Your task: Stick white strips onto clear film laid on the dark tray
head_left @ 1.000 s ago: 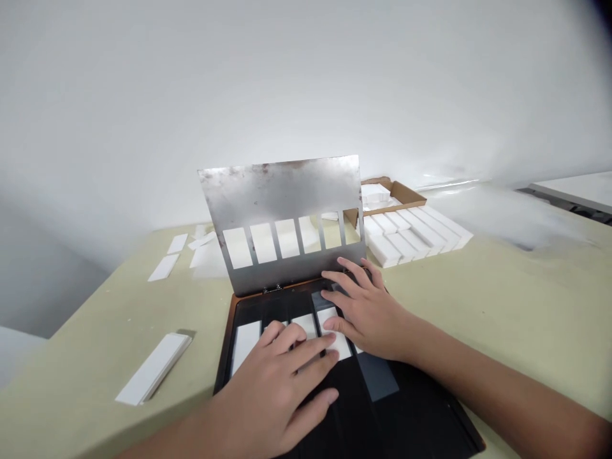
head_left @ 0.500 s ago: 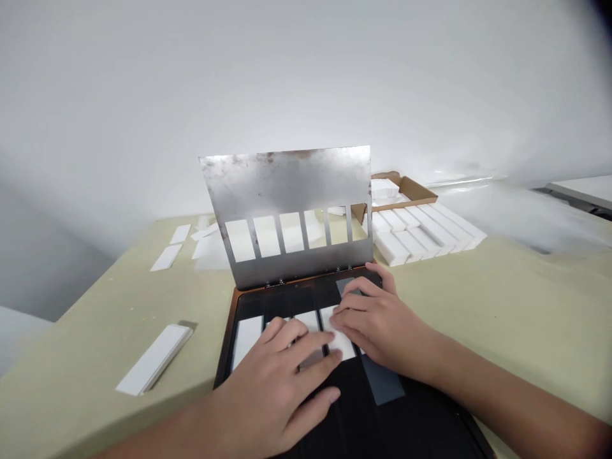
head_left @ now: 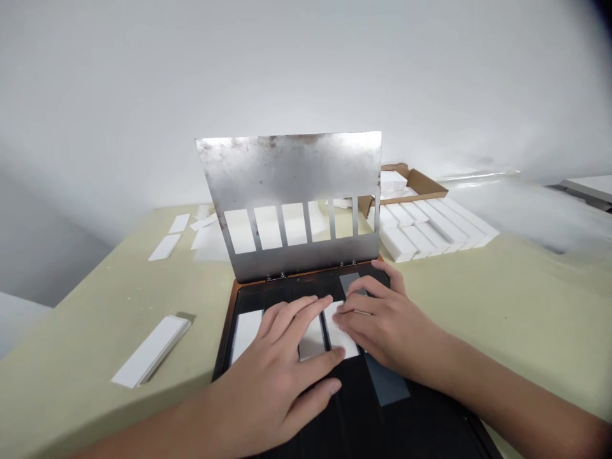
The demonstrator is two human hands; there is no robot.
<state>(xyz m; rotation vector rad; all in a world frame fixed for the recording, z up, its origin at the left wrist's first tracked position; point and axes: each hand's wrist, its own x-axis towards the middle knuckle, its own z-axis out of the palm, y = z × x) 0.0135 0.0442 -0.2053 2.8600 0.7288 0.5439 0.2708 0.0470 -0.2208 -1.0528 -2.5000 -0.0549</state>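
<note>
A black tray [head_left: 344, 414] with an orange-brown rim has a hinged metal plate [head_left: 291, 169] standing raised at its back, with a row of rectangular cut-outs. White cards lie side by side in the tray, among them a left card [head_left: 246, 331] and a right card [head_left: 345, 341]. My left hand [head_left: 282, 363] is open, palm down over the middle cards, its index finger near the right card's upper end and another fingertip at its lower end. My right hand [head_left: 382, 315] is closed, fingers bent over the right side of that card and another white piece mostly hidden beneath.
A small stack of white cards [head_left: 152, 350] lies left of the tray on the yellow-green table [head_left: 86, 331]. Loose cards [head_left: 165, 247] lie farther back. Behind on the right are rows of white card stacks [head_left: 430, 229] and a cardboard box [head_left: 425, 183]. Clear plastic sheeting [head_left: 530, 207] lies beyond.
My left fingers have shifted up and away, from the middle of the right card towards its upper end. My right hand stays at the same card. The whole view has shifted slightly.
</note>
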